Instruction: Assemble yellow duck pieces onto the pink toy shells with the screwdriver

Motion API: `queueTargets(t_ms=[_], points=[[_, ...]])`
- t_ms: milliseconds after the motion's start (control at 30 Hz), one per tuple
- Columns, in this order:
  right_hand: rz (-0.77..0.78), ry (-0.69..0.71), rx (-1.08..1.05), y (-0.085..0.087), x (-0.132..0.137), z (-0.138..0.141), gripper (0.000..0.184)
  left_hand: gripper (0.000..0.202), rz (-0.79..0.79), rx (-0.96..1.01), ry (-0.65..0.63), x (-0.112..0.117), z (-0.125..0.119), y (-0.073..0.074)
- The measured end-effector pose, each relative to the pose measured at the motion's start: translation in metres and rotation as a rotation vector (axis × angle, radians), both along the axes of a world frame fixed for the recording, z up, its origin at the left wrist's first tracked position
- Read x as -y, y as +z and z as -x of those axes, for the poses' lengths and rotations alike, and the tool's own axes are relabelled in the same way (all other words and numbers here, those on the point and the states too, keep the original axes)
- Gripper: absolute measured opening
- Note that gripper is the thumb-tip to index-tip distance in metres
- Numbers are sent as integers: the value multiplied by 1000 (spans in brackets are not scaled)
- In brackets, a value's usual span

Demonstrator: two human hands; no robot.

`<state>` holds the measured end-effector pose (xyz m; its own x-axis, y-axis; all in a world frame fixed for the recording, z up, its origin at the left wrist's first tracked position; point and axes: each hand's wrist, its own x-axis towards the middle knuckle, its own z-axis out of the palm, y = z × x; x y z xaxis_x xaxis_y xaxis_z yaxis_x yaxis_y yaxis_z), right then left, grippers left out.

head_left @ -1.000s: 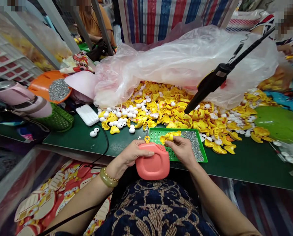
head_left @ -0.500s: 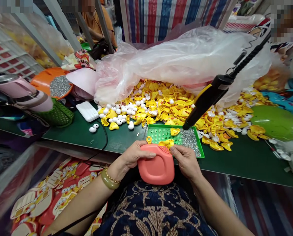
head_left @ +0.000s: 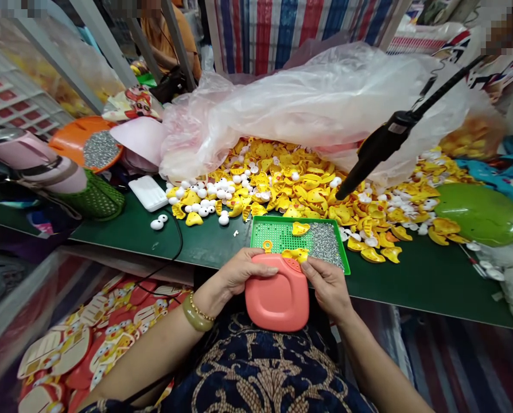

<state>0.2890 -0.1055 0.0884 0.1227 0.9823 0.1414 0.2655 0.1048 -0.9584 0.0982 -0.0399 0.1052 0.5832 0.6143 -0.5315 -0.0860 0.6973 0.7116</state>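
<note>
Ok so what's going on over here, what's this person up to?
A person at a green table holds a smooth coral-coloured piece in the left grip. The right grip pinches a small yellow piece at its top corner. Just beyond is a green tray holding another yellow piece and small silvery bits. Behind that lies a heap of yellow and white parts. A black tool slants in front of the heap, in neither grip.

Dk grn table (head_left: 403,292) w/ heaped ylw pcs (head_left: 321,195), wht pcs (head_left: 157,224), grn tray (head_left: 265,231), wht box (head_left: 148,194), blk cord (head_left: 181,238)
</note>
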Motion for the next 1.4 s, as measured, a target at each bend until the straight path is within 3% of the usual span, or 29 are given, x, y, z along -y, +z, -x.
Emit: queueTargets(t_ms=[200, 400, 500, 600, 667, 800, 933, 1033, 1167, 1333, 1400], points=[[-42, 56, 30, -1, 10, -1, 27, 42, -7, -8, 13, 9, 1, -2], [60, 63, -199, -3, 13, 12, 28, 38, 38, -11, 96, 22, 8, -4], [102, 78, -277, -3, 11, 17, 31, 39, 70, 57, -23, 19, 13, -1], [163, 107, -336, -2, 8, 19, 32, 51, 52, 212, -221, 9, 16, 5], [145, 108, -321, -2, 5, 18, 31, 59, 16, 272, -288, 2, 17, 8], [41, 110, -30, -3, -17, 3, 22, 60, -20, 227, -262, -4, 20, 7], [-80, -80, 461, -12, -61, -15, 25, 51, 10, 192, -140, -8, 26, 0], [-40, -86, 737, -21, -84, -14, 21, 47, 39, 196, -63, -12, 28, -5], [34, -91, 563, -31, -82, -1, 23, 49, 71, 191, 10, -16, 30, -7], [399, -65, -131, -39, -67, 12, 53, 45, 101, 227, 33, -16, 31, -8], [461, -63, -57, -40, -68, 9, 54, 44, 106, 232, 35, -17, 31, -8]])
